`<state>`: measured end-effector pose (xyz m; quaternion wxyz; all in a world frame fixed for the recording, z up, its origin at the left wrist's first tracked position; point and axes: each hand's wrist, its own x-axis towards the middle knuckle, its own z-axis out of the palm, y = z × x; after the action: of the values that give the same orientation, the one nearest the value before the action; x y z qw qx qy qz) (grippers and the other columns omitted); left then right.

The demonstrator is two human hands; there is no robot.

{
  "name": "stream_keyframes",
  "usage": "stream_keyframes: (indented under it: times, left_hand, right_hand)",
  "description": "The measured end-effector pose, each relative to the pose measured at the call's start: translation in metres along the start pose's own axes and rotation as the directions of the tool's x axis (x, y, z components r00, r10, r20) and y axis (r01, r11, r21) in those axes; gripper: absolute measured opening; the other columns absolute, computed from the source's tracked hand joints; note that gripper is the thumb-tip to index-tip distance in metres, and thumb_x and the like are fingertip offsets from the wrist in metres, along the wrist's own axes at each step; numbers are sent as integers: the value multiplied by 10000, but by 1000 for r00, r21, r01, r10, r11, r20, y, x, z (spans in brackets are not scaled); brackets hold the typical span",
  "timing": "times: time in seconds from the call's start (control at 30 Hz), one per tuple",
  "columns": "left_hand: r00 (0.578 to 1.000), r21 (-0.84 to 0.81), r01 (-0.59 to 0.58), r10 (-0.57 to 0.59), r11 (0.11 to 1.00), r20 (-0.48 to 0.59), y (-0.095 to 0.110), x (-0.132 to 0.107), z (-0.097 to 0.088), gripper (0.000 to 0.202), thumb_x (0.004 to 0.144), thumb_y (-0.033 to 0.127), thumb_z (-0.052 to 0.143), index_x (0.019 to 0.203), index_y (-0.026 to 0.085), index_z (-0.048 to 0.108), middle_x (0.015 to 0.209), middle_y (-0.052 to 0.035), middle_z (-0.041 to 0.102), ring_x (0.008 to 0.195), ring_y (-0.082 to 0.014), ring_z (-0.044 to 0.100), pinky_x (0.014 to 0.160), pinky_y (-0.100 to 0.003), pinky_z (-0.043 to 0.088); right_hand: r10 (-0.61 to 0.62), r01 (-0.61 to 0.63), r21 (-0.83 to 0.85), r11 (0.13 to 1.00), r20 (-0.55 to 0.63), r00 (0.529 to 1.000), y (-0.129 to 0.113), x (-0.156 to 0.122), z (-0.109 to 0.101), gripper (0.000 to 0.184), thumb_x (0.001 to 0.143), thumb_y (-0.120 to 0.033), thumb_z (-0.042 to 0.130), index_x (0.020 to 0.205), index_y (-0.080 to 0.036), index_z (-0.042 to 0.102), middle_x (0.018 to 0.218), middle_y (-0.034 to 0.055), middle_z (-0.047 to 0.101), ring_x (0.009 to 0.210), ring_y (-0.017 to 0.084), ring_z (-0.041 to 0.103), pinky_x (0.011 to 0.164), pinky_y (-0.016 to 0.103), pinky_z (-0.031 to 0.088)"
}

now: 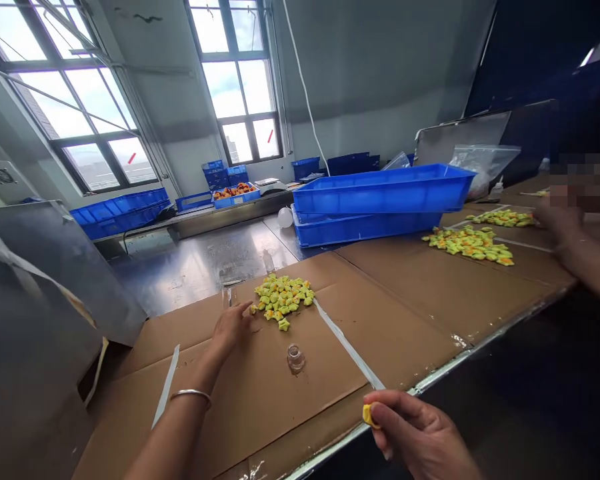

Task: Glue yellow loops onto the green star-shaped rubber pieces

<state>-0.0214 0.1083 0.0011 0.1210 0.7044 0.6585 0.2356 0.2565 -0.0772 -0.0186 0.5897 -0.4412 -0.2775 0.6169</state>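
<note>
Small yellow-green figures with orange bits lie in a pile (285,293) on the cardboard-covered table. At the pile's left edge is my left hand (234,327), its fingers stretched towards a single figure (253,309); whether they touch it is hard to tell. Near the table's front edge, my right hand (415,430) pinches a small yellow figure (369,416) between thumb and fingers. A small clear cup (295,359) stands on the cardboard between my hands.
Stacked blue trays (380,193) stand behind the cardboard (380,300). On the right, a co-worker's arm (575,240) reaches over more yellow figures (473,244). White tape strips (347,343) mark the cardboard. A metal panel (40,280) rises at the left.
</note>
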Motion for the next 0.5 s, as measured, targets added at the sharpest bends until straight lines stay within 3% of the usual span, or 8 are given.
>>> stream_keyframes:
  times: [0.1, 0.27, 0.4, 0.5]
  left_hand:
    - [995, 109, -67, 59, 992, 75, -5, 22, 12, 261, 867, 298, 563, 1095, 177, 602, 1109, -77, 632, 974, -228, 605, 856, -469, 472]
    - [992, 162, -104, 90, 981, 91, -11, 29, 19, 206, 859, 301, 572, 996, 158, 628, 1036, -67, 649, 921, -215, 613, 831, -456, 475]
    - [997, 70, -16, 21, 997, -68, -8, 10, 5, 264, 834, 292, 573, 1051, 164, 652, 1003, -75, 672, 843, -225, 643, 799, -425, 484]
    - [964, -100, 94, -116, 990, -237, 5, -32, -10, 380, 823, 406, 547, 1114, 180, 638, 923, -66, 710, 860, -253, 670, 747, -360, 514]
  right_hand:
    - [4, -4, 26, 1000, 8, 1000, 5, 7, -8, 319, 551, -386, 892, 708, -152, 743, 618, 29, 618, 555, 113, 523, 527, 189, 442]
    - [-2, -1, 37, 999, 57, 998, 11, 17, -20, 287, 664, -362, 844, 753, -119, 719, 652, 16, 608, 556, 81, 518, 530, 160, 423]
    - [8, -12, 47, 999, 78, 997, 12, 20, -20, 277, 694, -348, 827, 732, -110, 692, 647, 6, 585, 547, 73, 514, 518, 154, 417]
    - [40, -46, 61, 997, 93, 995, 13, 21, -20, 268, 711, -341, 817, 753, -111, 687, 667, 6, 585, 565, 75, 528, 535, 154, 428]
